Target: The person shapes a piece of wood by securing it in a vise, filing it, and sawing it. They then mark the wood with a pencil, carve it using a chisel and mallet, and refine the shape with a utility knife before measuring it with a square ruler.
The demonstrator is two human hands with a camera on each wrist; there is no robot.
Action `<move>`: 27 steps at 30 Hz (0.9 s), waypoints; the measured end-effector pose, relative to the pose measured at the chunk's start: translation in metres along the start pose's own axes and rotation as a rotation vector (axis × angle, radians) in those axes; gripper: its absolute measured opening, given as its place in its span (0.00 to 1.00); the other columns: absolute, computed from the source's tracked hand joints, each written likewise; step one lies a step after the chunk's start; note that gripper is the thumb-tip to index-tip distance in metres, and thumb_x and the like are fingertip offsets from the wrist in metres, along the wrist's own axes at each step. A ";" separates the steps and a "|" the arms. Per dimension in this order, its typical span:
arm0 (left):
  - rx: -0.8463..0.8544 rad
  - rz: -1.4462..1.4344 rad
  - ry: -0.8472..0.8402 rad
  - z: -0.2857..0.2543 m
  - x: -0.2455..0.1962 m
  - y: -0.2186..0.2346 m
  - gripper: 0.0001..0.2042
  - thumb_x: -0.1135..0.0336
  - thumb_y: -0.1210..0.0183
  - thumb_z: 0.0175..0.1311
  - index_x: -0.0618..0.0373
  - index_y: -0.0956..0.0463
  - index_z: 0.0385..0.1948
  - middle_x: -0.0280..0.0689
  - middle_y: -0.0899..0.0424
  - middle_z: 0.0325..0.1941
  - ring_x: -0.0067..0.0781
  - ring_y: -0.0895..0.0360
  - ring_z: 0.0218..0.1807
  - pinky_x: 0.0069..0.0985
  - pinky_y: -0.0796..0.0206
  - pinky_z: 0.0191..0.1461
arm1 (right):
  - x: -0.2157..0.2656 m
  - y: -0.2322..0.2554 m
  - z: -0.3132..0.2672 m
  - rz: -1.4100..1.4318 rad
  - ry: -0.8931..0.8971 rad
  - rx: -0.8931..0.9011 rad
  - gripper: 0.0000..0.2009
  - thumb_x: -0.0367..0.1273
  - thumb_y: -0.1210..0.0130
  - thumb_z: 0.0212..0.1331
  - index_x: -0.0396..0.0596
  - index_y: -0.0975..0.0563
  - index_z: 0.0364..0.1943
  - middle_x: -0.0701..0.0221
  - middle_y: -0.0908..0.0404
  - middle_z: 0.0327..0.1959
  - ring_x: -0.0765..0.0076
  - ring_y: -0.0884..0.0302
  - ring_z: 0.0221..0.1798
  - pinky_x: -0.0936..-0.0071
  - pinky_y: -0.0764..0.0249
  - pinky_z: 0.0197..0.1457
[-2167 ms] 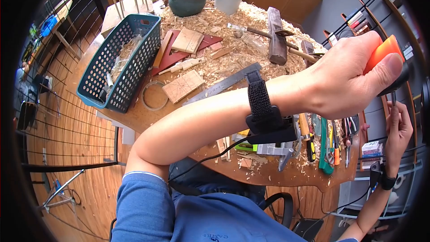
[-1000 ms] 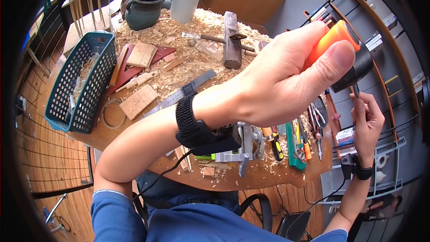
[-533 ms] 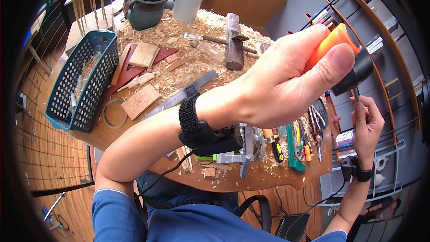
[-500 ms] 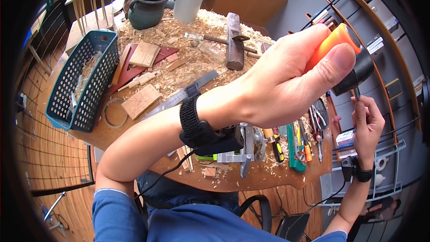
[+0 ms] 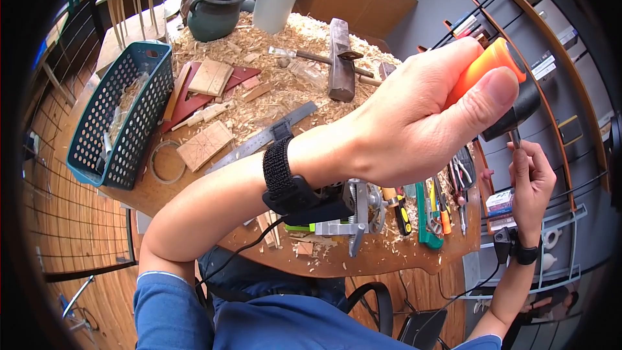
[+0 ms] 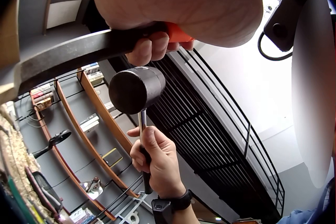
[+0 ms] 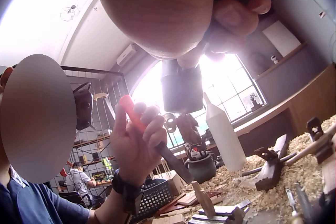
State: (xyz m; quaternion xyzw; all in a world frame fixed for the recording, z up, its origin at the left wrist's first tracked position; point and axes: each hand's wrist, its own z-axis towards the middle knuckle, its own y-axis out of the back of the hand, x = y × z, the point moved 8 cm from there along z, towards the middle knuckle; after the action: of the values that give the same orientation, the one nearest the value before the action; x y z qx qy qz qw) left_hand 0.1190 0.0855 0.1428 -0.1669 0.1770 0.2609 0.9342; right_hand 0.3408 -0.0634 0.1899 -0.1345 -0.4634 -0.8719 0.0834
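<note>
In the head view my left hand point(image 5: 421, 110) grips an orange handle point(image 5: 483, 71). From that handle, in the left wrist view, a long dark flat bar point(image 6: 68, 58) runs leftward; the right wrist view shows the bar point(image 7: 174, 162) slanting down from the fist. My right hand point(image 5: 532, 188) holds the thin metal shaft point(image 5: 514, 137) of a mallet with a round black head point(image 5: 517, 111), its fingers curled round it. The head view has the mallet head just beyond the orange handle; whether they touch, I cannot tell.
Wood shavings cover much of the table point(image 5: 389, 253). On it are a perforated teal basket point(image 5: 123, 116), a wooden plane point(image 5: 341, 68), a steel ruler point(image 5: 259, 142), wood blocks point(image 5: 206, 146), a green pot point(image 5: 214, 18) and several hand tools, including a green-handled one point(image 5: 426, 220).
Since the earliest frame the head view has shifted, and both hands appear farther left in it. Over the last half second the mallet head has dropped slightly; both grips are unchanged.
</note>
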 end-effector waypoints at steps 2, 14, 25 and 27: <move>-0.005 0.005 -0.021 0.000 0.001 -0.001 0.25 0.42 0.48 0.83 0.59 0.27 0.39 0.31 0.29 0.27 0.22 0.33 0.32 0.29 0.35 0.35 | 0.000 0.000 0.000 -0.003 0.006 -0.002 0.13 0.38 0.41 0.80 0.41 0.17 0.48 0.80 0.22 0.20 0.90 0.31 0.24 0.84 0.40 0.29; 0.022 -0.018 0.054 -0.002 -0.005 -0.001 0.24 0.43 0.48 0.83 0.60 0.27 0.39 0.32 0.28 0.28 0.22 0.32 0.32 0.29 0.35 0.35 | 0.001 0.000 0.000 0.007 0.020 0.016 0.13 0.37 0.42 0.80 0.40 0.17 0.50 0.81 0.28 0.22 0.89 0.33 0.24 0.84 0.36 0.29; 0.033 0.010 0.070 -0.003 -0.005 -0.002 0.26 0.41 0.49 0.83 0.60 0.28 0.37 0.34 0.28 0.27 0.25 0.33 0.31 0.31 0.35 0.35 | 0.003 0.001 0.001 0.015 0.011 0.016 0.13 0.37 0.42 0.80 0.40 0.17 0.51 0.82 0.29 0.23 0.90 0.33 0.26 0.84 0.25 0.31; 0.038 0.012 0.079 -0.003 -0.006 -0.001 0.26 0.41 0.49 0.83 0.60 0.28 0.37 0.34 0.28 0.26 0.25 0.32 0.31 0.31 0.35 0.35 | 0.002 0.002 0.000 0.023 0.007 0.022 0.13 0.37 0.42 0.80 0.40 0.17 0.51 0.82 0.29 0.23 0.90 0.32 0.26 0.84 0.25 0.31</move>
State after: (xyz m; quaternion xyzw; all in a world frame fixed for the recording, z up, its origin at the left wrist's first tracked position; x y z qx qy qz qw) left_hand 0.1141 0.0807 0.1431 -0.1584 0.2197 0.2565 0.9278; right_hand 0.3396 -0.0644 0.1918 -0.1359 -0.4710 -0.8663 0.0964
